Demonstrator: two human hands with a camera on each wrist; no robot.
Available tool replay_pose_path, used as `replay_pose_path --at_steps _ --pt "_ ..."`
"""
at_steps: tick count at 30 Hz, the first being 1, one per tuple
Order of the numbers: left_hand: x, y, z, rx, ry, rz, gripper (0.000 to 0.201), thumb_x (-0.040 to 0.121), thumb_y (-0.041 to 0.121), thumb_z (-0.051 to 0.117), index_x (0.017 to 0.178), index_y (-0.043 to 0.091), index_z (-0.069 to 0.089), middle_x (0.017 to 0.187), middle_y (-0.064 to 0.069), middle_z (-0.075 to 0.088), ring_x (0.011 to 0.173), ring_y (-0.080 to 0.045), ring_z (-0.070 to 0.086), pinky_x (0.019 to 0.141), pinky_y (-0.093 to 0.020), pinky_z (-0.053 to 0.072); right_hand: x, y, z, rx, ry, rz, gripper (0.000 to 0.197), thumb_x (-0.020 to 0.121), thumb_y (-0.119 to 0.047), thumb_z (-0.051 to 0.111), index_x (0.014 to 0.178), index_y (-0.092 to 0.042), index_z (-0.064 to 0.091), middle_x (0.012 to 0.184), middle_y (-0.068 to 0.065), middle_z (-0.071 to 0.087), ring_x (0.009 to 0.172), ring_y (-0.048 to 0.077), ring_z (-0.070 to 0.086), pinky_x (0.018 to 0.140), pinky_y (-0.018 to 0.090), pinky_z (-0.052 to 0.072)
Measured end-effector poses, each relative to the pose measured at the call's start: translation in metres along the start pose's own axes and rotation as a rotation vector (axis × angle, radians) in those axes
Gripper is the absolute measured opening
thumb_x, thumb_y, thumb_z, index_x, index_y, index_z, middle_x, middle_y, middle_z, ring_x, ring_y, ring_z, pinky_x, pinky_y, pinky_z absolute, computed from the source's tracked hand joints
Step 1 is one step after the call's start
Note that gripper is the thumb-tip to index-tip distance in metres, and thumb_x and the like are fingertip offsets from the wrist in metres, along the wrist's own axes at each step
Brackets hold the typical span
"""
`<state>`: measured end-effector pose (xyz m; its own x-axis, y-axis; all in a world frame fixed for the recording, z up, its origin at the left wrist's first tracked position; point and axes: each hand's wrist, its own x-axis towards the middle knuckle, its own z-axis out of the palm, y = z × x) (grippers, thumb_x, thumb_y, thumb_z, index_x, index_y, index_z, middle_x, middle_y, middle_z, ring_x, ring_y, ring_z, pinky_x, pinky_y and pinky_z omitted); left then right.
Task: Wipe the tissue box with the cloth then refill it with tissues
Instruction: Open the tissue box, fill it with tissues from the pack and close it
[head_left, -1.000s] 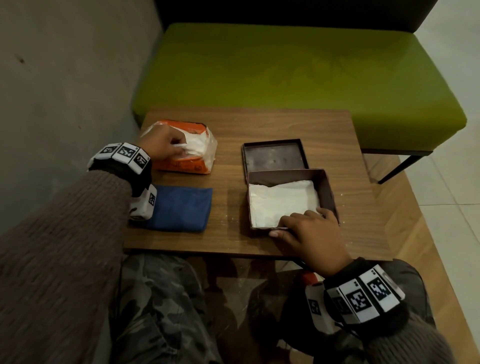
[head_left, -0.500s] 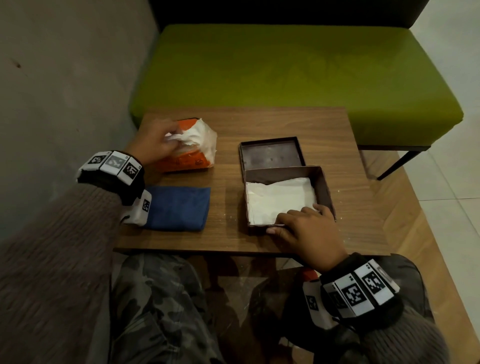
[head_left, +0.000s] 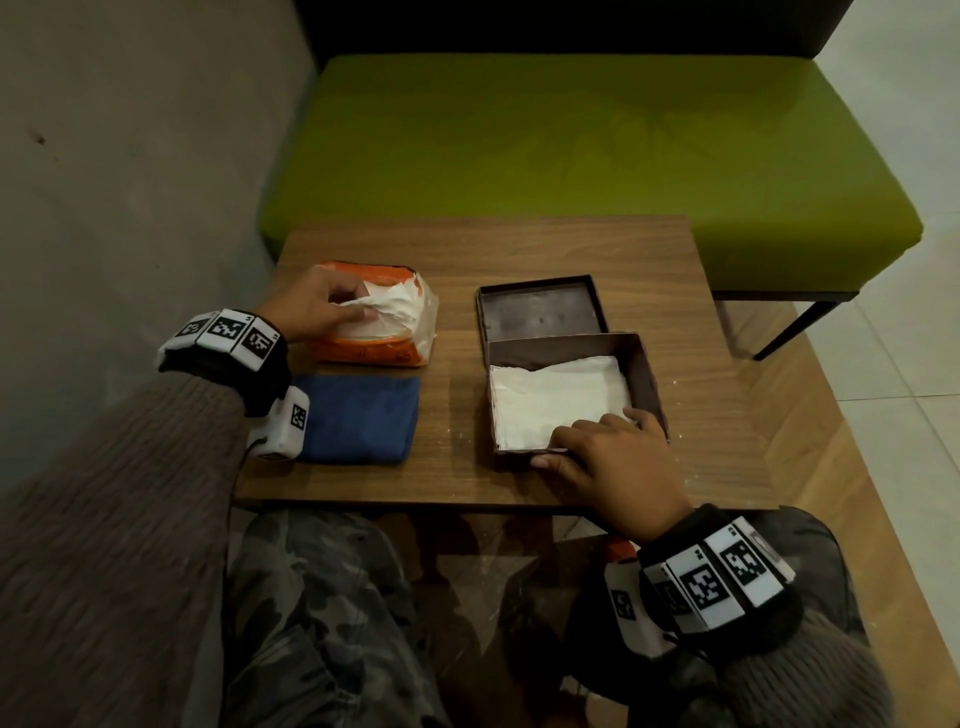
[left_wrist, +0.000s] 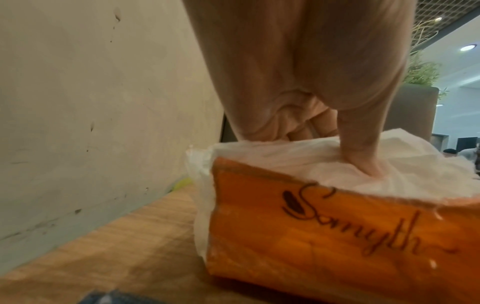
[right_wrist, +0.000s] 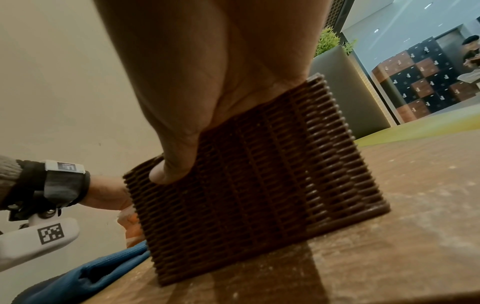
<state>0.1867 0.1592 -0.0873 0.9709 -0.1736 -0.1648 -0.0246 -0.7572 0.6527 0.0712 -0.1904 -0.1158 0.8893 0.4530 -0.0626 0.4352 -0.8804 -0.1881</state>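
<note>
Fingers of my left hand (head_left: 311, 306) are curled into the torn top of the orange plastic tissue pack (head_left: 374, 348), pinching a bunch of white tissues (head_left: 395, 304) against my thumb; in the left wrist view my thumb (left_wrist: 363, 152) digs down into the crumpled tissue (left_wrist: 324, 164) above the orange wrapper (left_wrist: 337, 236) with its dark script lettering.

The landmark is the brown woven square tissue box (head_left: 649, 384), which stands open on the wooden table (head_left: 467, 249). A layer of flat white tissue (head_left: 550, 400) already lies inside it. My right hand (head_left: 613, 462) grips the box's near edge: the fingers are bent over the rim onto the tissue inside, and the thumb presses the outer wall, as the right wrist view shows against the ribbed weave (right_wrist: 259, 174). Its dark lid (head_left: 540, 309) lies upside down, touching the box's far side. The orange pack sits to the left of the box and a little farther back, apart from it. The folded blue cloth (head_left: 358, 415) lies flat to the left of the box, just on the near side of the pack, with my left wrist's camera unit over its left edge. Beyond the box, past the table's far edge, runs a green upholstered bench (head_left: 571, 145).
</note>
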Motion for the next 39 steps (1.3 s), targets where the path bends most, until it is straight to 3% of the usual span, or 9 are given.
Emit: replay_pose_path --at_steps 3,6,10,15,20,24,29,32,39 --pt "0.0 0.006 0.005 0.06 0.148 0.004 0.006 0.084 0.023 0.061 0.077 0.024 0.06 0.072 -0.007 0.054 0.07 -0.012 0.053 0.063 -0.03 0.031 0.0 0.0 0.0 0.002 -0.003 -0.002 0.09 0.08 -0.075 -0.011 0.081 -0.029 0.066 0.074 -0.008 0.068 0.078 0.017 0.063 0.094 0.045 0.039" --pt "-0.002 0.013 0.008 0.294 0.349 0.064 0.013 0.091 0.011 0.054 0.095 -0.002 0.055 0.085 -0.026 0.058 0.079 -0.036 0.056 0.066 -0.031 0.029 0.0 0.001 0.002 -0.008 0.015 -0.004 0.087 0.082 -0.074 -0.008 0.078 -0.029 0.066 0.072 -0.008 0.067 0.077 0.017 0.063 0.092 0.045 0.041" --pt "-0.008 0.025 0.008 0.466 0.355 0.153 0.014 0.091 0.005 0.05 0.1 -0.005 0.054 0.092 -0.031 0.058 0.083 -0.044 0.058 0.068 -0.042 0.038 0.0 0.001 0.004 -0.014 0.056 -0.007 0.082 0.086 -0.073 -0.003 0.074 -0.029 0.065 0.068 -0.009 0.066 0.072 0.017 0.064 0.089 0.045 0.044" --pt "-0.012 0.03 0.005 0.451 0.342 0.26 0.016 0.088 0.026 0.039 0.103 0.022 0.044 0.094 -0.024 0.06 0.079 -0.036 0.059 0.072 -0.041 0.045 0.0 0.0 0.003 -0.004 0.04 -0.009 0.084 0.084 -0.073 -0.005 0.075 -0.029 0.066 0.07 -0.009 0.067 0.074 0.017 0.064 0.09 0.045 0.043" --pt "-0.011 0.024 0.004 0.674 0.017 0.291 0.021 0.078 0.0 0.055 0.084 0.02 0.058 0.087 -0.016 0.052 0.074 -0.033 0.052 0.059 -0.037 0.039 -0.001 0.0 0.001 0.002 0.032 -0.001 0.072 0.085 -0.073 0.011 0.076 -0.028 0.066 0.071 -0.008 0.067 0.076 0.018 0.064 0.091 0.045 0.041" --pt "-0.014 0.025 0.005 0.732 -0.092 0.167 0.037 0.083 0.038 0.043 0.105 0.02 0.067 0.123 -0.015 0.05 0.107 -0.033 0.05 0.082 -0.039 0.042 -0.001 0.001 0.0 0.002 0.028 0.0 0.065 0.083 -0.068 0.017 0.079 -0.027 0.068 0.074 -0.007 0.068 0.079 0.019 0.064 0.094 0.046 0.039" --pt "-0.011 0.02 0.004 0.751 -0.057 0.213 0.036 0.075 -0.002 0.063 0.106 0.016 0.067 0.115 -0.019 0.051 0.101 -0.038 0.051 0.074 -0.046 0.046 -0.001 0.001 -0.001 0.008 0.0 0.006 0.066 0.083 -0.068 0.016 0.081 -0.027 0.067 0.076 -0.007 0.068 0.081 0.019 0.064 0.094 0.046 0.038" --pt "-0.012 0.025 0.002 0.82 0.037 0.255 0.042 0.07 -0.008 0.066 0.102 0.018 0.07 0.099 -0.018 0.052 0.092 -0.039 0.05 0.067 -0.045 0.041 -0.001 0.001 -0.003 0.008 -0.032 0.002 0.069 0.081 -0.07 0.012 0.084 -0.028 0.067 0.08 -0.007 0.069 0.085 0.018 0.063 0.098 0.045 0.036" --pt "-0.015 0.035 -0.01 0.781 0.148 0.255 0.044 0.073 -0.013 0.06 0.099 0.019 0.073 0.106 -0.017 0.057 0.098 -0.04 0.049 0.075 -0.047 0.038 -0.001 0.002 0.0 0.004 -0.006 0.0 0.066 0.083 -0.069 0.015 0.08 -0.027 0.066 0.076 -0.007 0.068 0.082 0.018 0.064 0.095 0.045 0.038"
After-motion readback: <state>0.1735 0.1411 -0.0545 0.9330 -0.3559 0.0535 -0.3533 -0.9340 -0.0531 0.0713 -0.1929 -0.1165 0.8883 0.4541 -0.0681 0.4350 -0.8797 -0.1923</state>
